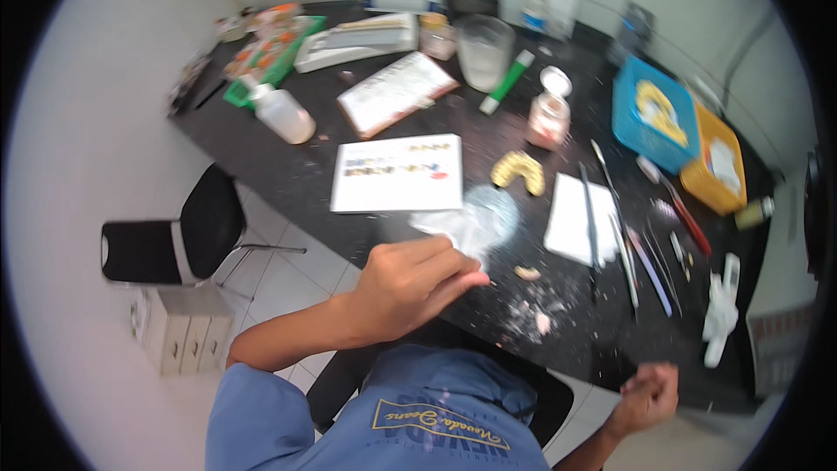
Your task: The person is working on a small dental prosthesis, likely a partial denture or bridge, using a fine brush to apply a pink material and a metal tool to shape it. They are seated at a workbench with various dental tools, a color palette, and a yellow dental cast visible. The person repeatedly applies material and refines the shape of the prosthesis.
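Note:
My left hand (405, 284) is closed in a pinch above the near table edge. A crumpled white tissue (458, 223) runs down to its fingertips and partly covers a round pale dish (497, 208). Over the table's near right edge, my right hand (647, 394) has its fingers curled in; what they hold, if anything, is hidden. A yellow horseshoe-shaped dental cast (518, 173) lies behind the dish. Between my hands are a small row of false teeth (527, 273), white powder (523, 318) and a pink lump (543, 323).
A white sheet (397, 179) with coloured spots lies left of the cast. Slim tools and brushes (652, 271) lie on the right, near blue (654, 144) and yellow baskets (706, 196). Jars, a squeeze bottle (283, 114) and a green tray stand farther back. A black chair (214, 223) stands at left.

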Available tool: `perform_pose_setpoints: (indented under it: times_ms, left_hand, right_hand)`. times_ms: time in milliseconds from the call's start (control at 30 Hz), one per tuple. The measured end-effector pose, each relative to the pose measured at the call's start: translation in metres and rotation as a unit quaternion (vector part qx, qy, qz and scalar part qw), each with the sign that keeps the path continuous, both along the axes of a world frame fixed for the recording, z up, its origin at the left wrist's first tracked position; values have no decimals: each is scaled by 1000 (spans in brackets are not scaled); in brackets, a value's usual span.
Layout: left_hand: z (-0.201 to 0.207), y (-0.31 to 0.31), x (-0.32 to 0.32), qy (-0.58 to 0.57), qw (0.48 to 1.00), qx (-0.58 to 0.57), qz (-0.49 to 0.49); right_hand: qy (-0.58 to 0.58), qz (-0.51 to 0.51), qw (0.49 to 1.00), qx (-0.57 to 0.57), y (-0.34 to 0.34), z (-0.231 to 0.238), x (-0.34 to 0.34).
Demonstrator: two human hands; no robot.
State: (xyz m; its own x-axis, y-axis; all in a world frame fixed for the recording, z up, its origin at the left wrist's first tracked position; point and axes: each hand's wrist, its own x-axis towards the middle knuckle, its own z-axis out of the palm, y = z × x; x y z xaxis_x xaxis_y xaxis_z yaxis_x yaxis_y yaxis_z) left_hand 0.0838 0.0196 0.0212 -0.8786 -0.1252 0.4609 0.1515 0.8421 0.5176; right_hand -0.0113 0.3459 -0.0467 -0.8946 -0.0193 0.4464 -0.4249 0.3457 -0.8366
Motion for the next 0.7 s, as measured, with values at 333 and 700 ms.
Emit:
perform_pose_setpoints:
  times_ms: [333, 700]
  left_hand:
    - [-9, -185, 101, 251, 879, -38, 405]
    - [-157, -227, 191, 160, 779, 246, 554]
  right_hand:
    - [53, -122, 991, 32, -30, 21, -1]
    - [77, -131, 987, 49, -31, 7, -13]
